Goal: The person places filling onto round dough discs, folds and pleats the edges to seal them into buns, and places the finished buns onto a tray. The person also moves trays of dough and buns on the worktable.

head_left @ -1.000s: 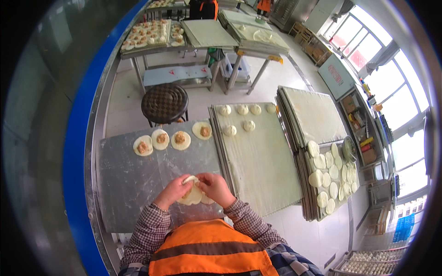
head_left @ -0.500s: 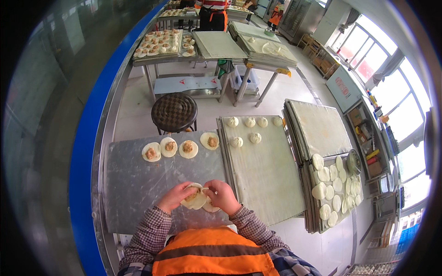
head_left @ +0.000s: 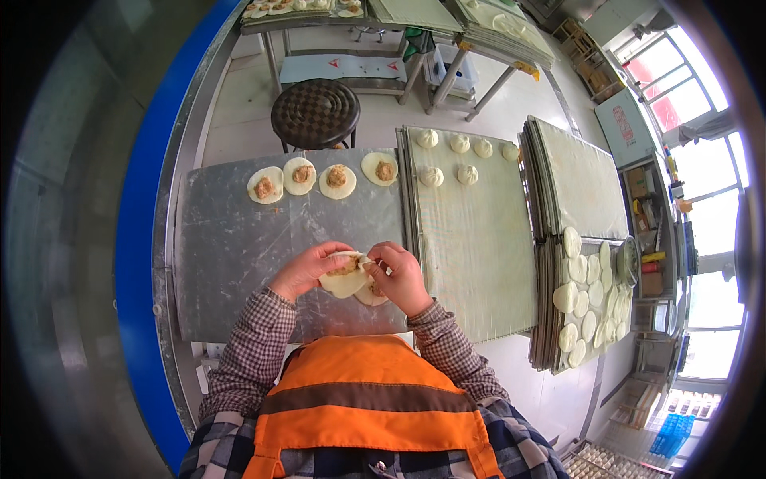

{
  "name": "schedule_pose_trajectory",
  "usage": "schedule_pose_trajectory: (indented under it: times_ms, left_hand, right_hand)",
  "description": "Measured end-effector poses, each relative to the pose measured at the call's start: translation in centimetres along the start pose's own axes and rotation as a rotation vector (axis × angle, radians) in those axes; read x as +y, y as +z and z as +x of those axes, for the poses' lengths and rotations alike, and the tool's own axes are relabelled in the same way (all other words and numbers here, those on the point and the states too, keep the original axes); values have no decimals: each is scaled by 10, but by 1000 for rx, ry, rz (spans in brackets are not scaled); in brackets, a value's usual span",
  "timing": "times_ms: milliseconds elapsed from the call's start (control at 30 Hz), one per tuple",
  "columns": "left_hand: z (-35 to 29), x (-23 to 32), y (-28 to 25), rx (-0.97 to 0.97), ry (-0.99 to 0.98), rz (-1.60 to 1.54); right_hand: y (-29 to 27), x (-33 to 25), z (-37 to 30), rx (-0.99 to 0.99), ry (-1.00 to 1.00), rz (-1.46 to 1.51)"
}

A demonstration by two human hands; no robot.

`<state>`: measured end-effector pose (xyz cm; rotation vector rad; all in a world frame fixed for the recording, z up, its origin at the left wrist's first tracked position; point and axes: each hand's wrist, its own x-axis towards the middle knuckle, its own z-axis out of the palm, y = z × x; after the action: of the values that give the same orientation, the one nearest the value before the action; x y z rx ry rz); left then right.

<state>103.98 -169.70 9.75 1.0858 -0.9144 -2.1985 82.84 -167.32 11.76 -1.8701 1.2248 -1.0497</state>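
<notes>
Over the grey metal worktop [head_left: 239, 247], the step in hand is judged to be the pleating of a dough wrapper [head_left: 343, 283], and by the next move more of its loose rim would need to be gathered in, with the meat-coloured filling [head_left: 349, 265] kept inside. The wrapper is cradled at its left side by the left hand [head_left: 302, 271], thumb above, while its right rim is pinched between thumb and fingers of the inward-turned right hand [head_left: 403, 279]; 1 other filled wrapper [head_left: 369, 298] is partly covered by it.
</notes>
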Motion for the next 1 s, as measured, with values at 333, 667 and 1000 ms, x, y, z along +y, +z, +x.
schedule_pose_trajectory:
  times_ms: [333,667,1000]
  left_hand:
    - [4,10,11,65,29,724]
    - [-3,3,18,60,60,70]
    - [2,14,15,-47,34,562]
  right_hand:
    - [-1,-5,0,-135,229,161]
    - [2,-3,-4,-41,462,440]
    - [4,-4,-7,-90,153,69]
